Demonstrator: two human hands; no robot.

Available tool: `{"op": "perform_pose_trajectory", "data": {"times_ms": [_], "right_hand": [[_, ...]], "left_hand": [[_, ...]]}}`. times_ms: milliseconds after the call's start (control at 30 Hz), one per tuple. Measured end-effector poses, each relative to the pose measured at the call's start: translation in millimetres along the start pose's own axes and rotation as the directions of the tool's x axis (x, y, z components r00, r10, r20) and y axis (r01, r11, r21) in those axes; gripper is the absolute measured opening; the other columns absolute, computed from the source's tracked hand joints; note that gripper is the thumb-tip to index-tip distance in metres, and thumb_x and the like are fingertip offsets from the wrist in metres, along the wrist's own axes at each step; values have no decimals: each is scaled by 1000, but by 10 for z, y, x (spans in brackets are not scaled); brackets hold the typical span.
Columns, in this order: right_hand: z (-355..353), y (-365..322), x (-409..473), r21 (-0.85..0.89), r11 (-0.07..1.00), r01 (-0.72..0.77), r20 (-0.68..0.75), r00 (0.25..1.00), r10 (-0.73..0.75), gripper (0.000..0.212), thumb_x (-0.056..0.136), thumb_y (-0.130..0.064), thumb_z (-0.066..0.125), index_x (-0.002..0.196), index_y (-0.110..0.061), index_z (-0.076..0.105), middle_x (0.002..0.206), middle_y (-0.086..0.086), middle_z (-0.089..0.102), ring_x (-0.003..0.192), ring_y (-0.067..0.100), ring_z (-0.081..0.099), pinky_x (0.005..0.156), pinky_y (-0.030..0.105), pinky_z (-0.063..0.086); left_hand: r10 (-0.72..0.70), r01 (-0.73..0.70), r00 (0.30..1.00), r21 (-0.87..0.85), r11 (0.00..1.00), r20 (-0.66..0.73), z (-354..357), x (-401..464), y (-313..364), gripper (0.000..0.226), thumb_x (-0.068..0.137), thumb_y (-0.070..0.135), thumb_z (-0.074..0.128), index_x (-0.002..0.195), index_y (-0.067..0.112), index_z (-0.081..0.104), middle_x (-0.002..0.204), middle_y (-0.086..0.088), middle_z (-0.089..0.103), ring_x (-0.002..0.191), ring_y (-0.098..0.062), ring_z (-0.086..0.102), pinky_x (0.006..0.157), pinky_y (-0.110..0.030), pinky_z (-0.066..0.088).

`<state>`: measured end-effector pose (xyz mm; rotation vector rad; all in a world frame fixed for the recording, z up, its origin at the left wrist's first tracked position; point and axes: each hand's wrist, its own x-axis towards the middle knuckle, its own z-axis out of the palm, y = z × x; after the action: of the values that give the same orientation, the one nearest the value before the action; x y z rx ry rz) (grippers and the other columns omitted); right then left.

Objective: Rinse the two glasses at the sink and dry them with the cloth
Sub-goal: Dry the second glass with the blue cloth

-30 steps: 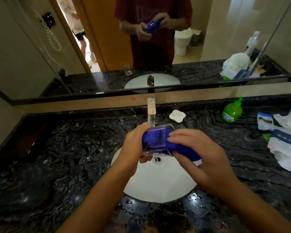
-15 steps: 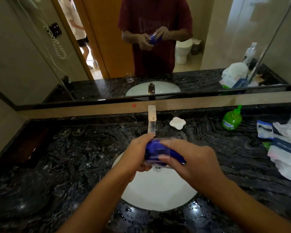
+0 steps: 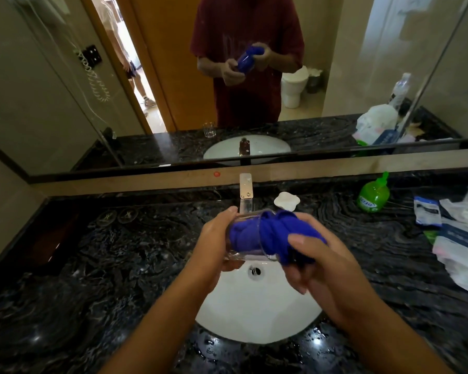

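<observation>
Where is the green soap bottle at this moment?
In the head view, the green soap bottle stands on the dark marble counter at the back right, beside the mirror ledge, right of the white soap dish and the faucet.

Bare forearms and hands (image 3: 268, 255), no sleeves at the wrists; mirror shows a dark-red T-shirt (image 3: 247, 49).

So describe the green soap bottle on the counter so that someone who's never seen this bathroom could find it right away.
Start at the white sink set in the dark marble counter and look to its far right, near the wall under the mirror. The soap bottle stands there upright, left of a pile of white packets and bags. It is the only bright green thing, round with a pump top.
</observation>
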<state>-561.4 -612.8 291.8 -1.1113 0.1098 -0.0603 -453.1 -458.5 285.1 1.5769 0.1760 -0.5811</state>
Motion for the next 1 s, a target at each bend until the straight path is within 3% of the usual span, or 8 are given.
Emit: {"op": "perform_pose_trajectory", "data": {"times_ms": [133, 267, 367, 533, 733, 800, 900, 1000], "right_hand": [[-136, 29, -4, -710, 611, 351, 142, 920, -365, 51, 80, -17, 75, 123, -40, 59, 115, -12, 67, 101, 18, 67, 83, 34, 57], [-242, -43, 110, -836, 183, 518, 402, 804, -439, 52, 85, -37, 74, 133, -29, 58, 127, -10, 55, 113, 14, 55, 91, 34, 51], [-263, -112, 183, -825, 55, 562, 494, 766, -412, 51, 87, -45, 72, 133, -31, 57, 127, -4, 55, 112, 17, 56, 89, 37, 52], [-248, -52, 209, -879, 99, 467, 374, 803, -464, 39, 90, -54, 66, 114, -23, 60, 100, -11, 57, 86, 9, 54, 72, 27, 49], [-103, 77, 106, -965, 109, 239, 134, 805, -578, 35, 90, -57, 54, 85, -23, 54, 61, -11, 50, 51, 11, 46, 48, 23, 35], [-83, 153, 92, -989, 87, 123, 56, 835, -547, 38, 89, -60, 46, 78, -24, 53, 53, -10, 45, 46, 14, 43, 44, 21, 27], [-82, 140, 68, -961, 273, -47, -130, 947, -295, 48, 85, -68, 45, 68, -27, 61, 48, -8, 52, 49, 10, 48, 47, 29, 28], [-128, -100, 12, -856, 510, -85, -65, 996, 56, 49, 96, -53, 61, 62, -18, 62, 48, -5, 57, 45, 6, 47, 51, 26, 37]], "left_hand": [[-45, 38, 964, 32, 999, 261, -100, 13, -102, 46, 102, 49, 46, 102, 6, 62, 68, -6, 63, 47, -14, 50, 37, -18, 35], [-152, 173, 859, 2, 985, 489, -78, 20, -212, 46, 96, 49, 48, 112, 6, 58, 77, -20, 58, 39, -17, 42, 37, -20, 16], [-214, 276, 762, -9, 961, 611, -21, 12, -334, 52, 95, 54, 48, 116, 8, 57, 82, -22, 55, 36, -17, 42, 38, -22, 13], [-149, 249, 807, -100, 963, 571, -15, -33, -341, 50, 96, 54, 48, 111, 7, 56, 78, -20, 55, 37, -16, 40, 32, -18, 21], [62, -69, 973, 20, 997, 223, 52, -131, -162, 45, 102, 51, 47, 98, 9, 63, 71, -7, 63, 54, -19, 54, 42, -20, 36], [269, -289, 952, 138, 947, 147, 67, -132, -141, 44, 102, 47, 50, 95, 5, 63, 71, -4, 63, 62, -16, 59, 50, -23, 45], [537, -562, 826, 170, 809, 171, 45, -131, -146, 40, 95, 40, 51, 95, 2, 64, 78, -7, 66, 65, -10, 64, 58, -21, 51], [568, -592, 804, 148, 792, 177, 23, -122, -176, 41, 93, 41, 51, 94, 3, 66, 82, -9, 68, 68, -11, 65, 59, -23, 53]]}}
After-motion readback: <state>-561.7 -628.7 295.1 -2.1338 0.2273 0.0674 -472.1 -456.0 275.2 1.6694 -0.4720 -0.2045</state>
